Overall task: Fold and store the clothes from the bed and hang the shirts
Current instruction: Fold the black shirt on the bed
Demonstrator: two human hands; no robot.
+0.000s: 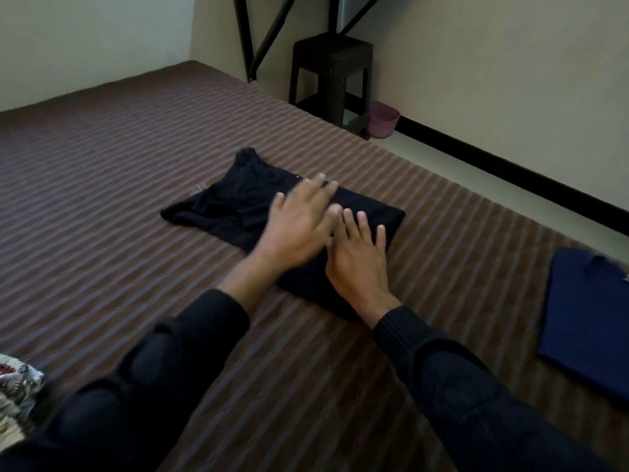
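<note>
Closest to me, at the lower left edge, I see a corner of patterned fabric [17,386], white with green and red print, lying on the bed [102,165], whose cover runs in brown and mauve stripes. My two dark sleeves reach forward from the bottom of the view. At the right edge lies a blue folded shirt [585,318], flat on the cover and well apart from my hands. Ahead of the sleeves, my right hand [360,257] rests palm down on the near part of a black folded garment [238,202], fingers straight and slightly spread, gripping nothing. My left hand [299,226] is just beside it, also palm down with fingers extended over the same garment; it is blurred, so I cannot tell whether it presses the cloth or hangs just above it. The two hands sit close together, nearly touching at the fingers. The black garment lies in the middle of the bed, its near part folded into a neat block and its far part looser, with a bunched corner pointing away. Beyond the bed's far edge, on the pale floor, a dark plastic stool [332,76] stands against the wall, and a small purple bucket [384,119] sits just beside it.
</note>
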